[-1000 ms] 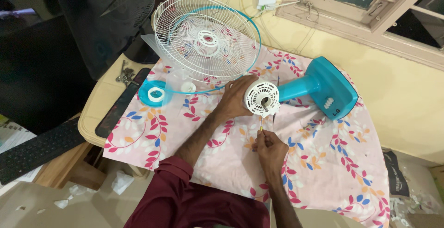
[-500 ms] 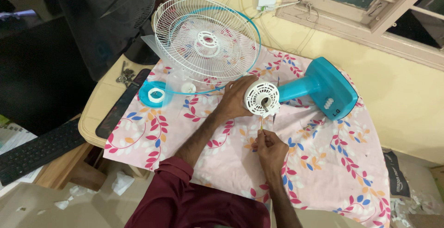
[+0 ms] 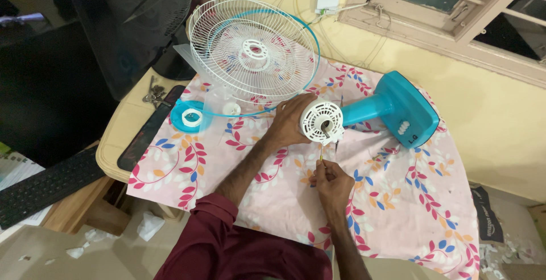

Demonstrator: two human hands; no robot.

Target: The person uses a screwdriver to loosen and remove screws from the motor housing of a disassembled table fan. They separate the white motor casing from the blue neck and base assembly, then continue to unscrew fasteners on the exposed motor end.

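Two hands busy: I see left hand [image 3: 292, 122] gripping the fan motor housing [image 3: 322, 122] steady, so right hand [image 3: 334, 182], pinched on a screwdriver [image 3: 321, 154], reaches its underside.

A pink cloth [image 3: 387, 200] with red, blue and orange floral sprigs fills the frame's centre. At upper right lies a turquoise fan base [image 3: 401, 112]; upper centre, a white wire grille [image 3: 250, 50]; lower centre, a maroon sleeve [image 3: 227, 246].
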